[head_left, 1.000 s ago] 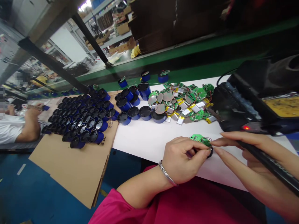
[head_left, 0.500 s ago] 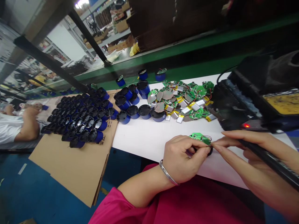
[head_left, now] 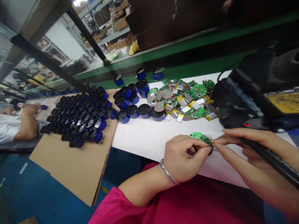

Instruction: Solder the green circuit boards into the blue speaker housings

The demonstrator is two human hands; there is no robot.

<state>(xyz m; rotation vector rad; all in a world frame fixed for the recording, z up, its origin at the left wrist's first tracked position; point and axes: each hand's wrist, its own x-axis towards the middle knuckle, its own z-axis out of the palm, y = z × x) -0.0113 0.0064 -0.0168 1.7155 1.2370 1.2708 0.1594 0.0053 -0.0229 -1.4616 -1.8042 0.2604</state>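
Note:
My left hand (head_left: 182, 157), with a metal bangle at the wrist, pinches a small green circuit board (head_left: 198, 135) with thin wires on it. A round black part (head_left: 211, 151) sits under the board's edge, partly hidden by my fingers. My right hand (head_left: 257, 138) wraps a long black ribbed tool, likely a soldering iron (head_left: 268, 161), and its fingertips touch the board's edge. The tool's tip is hidden behind my fingers.
A heap of green boards and silver pouch batteries (head_left: 179, 101) lies ahead on the white table (head_left: 144, 140). Blue cylinders with black tops (head_left: 88, 123) stand on cardboard (head_left: 70, 168). A black machine with a red light (head_left: 233, 105) stands at right. A co-worker's arm (head_left: 28, 127) rests far left.
Both hands stay nearly in place around the small board. The whole view has drifted slightly, with the table and the piles shifting a little left and up.

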